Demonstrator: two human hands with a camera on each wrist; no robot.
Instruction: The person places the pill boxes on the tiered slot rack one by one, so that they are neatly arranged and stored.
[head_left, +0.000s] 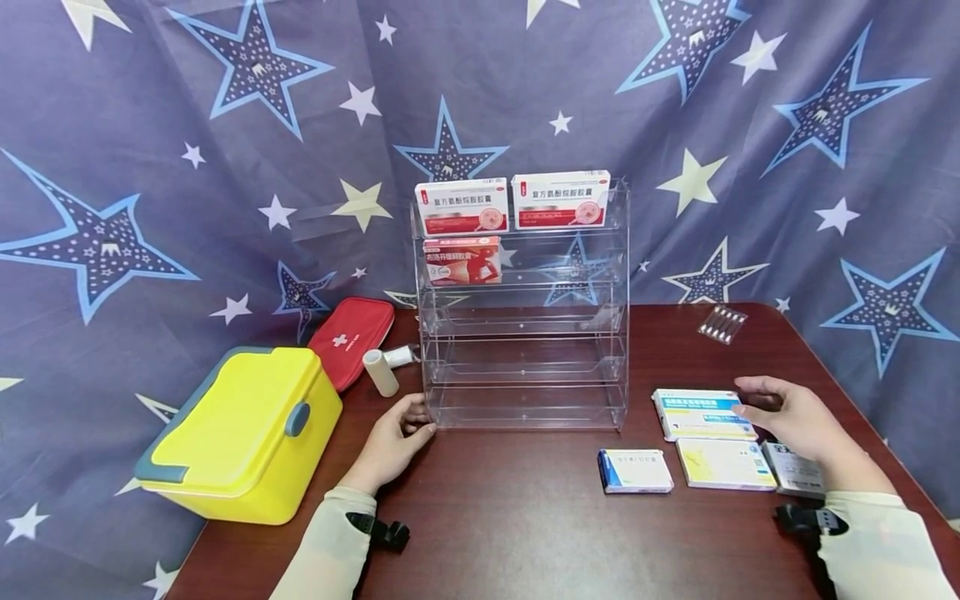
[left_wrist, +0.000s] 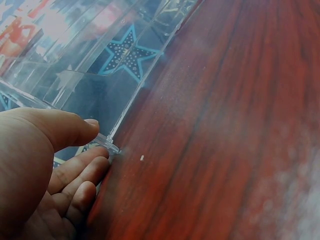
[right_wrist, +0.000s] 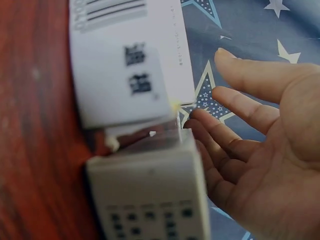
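At its lower left corner, a clear acrylic tiered rack is pinched between the thumb and fingers of my left hand. The left wrist view shows the thumb on the rack's edge. My right hand hovers with relaxed fingers at the right end of a blue-and-white medicine box. A yellow-and-white box lies in front of that one, beside a grey box. In the right wrist view the fingers are spread near a box end with a barcode, gripping nothing.
Two red-and-white boxes and a red box stand on the rack's upper tiers. Left are a yellow case, a red pouch and rolls. A small blue-and-white box and swab pack lie right.
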